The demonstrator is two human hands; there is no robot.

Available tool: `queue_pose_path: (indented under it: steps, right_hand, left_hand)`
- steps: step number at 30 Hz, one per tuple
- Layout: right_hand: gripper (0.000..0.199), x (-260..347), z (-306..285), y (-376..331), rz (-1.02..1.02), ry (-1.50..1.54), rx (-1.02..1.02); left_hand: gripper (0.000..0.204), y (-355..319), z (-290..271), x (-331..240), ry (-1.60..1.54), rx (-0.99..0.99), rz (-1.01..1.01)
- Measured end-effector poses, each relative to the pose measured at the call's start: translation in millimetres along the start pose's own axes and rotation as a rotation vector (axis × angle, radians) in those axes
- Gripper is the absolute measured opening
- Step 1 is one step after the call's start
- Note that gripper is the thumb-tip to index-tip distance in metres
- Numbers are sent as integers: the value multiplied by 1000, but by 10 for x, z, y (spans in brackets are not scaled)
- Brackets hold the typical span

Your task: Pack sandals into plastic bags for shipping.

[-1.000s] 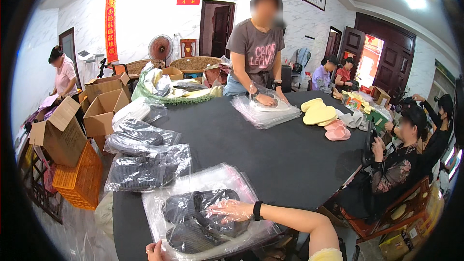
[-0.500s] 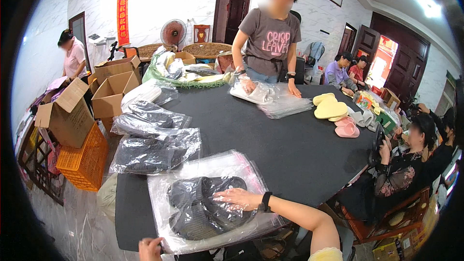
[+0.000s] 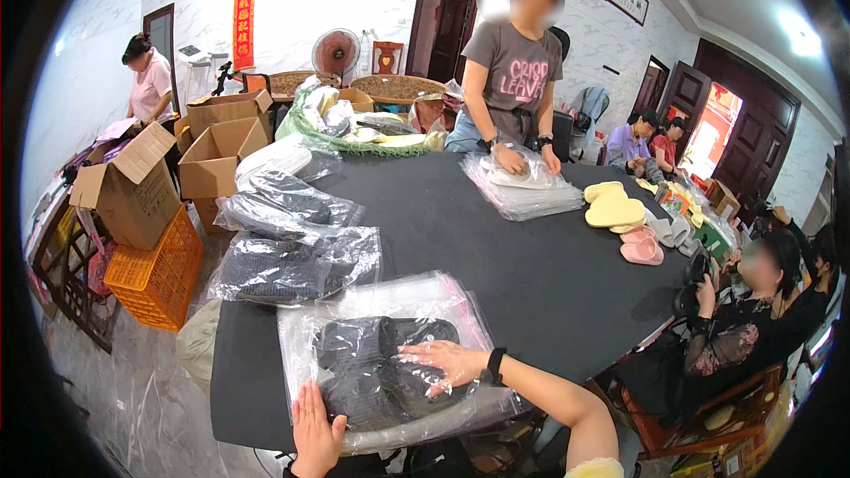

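Black slippers (image 3: 361, 397): a pair lies side by side under clear film near the front edge of the dark worktop (image 3: 425, 252), left of centre, atop a stack of clear bags (image 3: 301, 326).
Left hand (image 3: 317, 429): palm down on the near left margin of the plastic, fingers straight and close together, the grip flat with nothing clasped.
Right hand (image 3: 447, 363): rests on the film over the right slipper, fingers fanned, the grip spread wide and holding nothing; a black wristband (image 3: 494, 366) circles the wrist.
Bagged dark slippers (image 3: 288, 270): wrapped in clear plastic along the worktop's left side, just beyond the stack.
Co-worker (image 3: 513, 66): a person in a grey shirt stands at the far side, both hands at another pile of clear bags (image 3: 527, 202).
Yellow slippers (image 3: 617, 212): near pink ones (image 3: 642, 248), far right.
Orange crate (image 3: 155, 279): stands left of the worktop, beneath a cardboard box (image 3: 133, 199).
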State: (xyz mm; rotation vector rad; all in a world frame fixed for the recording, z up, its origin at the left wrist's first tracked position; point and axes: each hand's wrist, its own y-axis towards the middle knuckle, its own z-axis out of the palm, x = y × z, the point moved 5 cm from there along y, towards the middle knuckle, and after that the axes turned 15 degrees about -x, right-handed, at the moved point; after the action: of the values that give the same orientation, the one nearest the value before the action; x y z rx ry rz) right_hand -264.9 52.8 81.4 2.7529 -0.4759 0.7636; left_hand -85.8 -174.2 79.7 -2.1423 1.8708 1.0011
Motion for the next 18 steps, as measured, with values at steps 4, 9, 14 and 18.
queue_pose_path:
  steps: [4, 9, 14, 18]
  right_hand:
    - [80, -4, 1, -35, -22, 30, -75]
    - [78, 14, 54, -73, -114, -35, -157]
    - [77, 35, 39, -60, -119, -39, -164]
    - [78, 87, 100, -107, -23, -187, -50]
  left_hand:
    - [58, -157, -57, -185, 265, -171, 52]
    - [67, -290, -57, -146, 267, -114, -28]
    - [70, -180, -171, -187, 281, 7, -38]
    - [75, -251, -4, -109, 199, -152, -2]
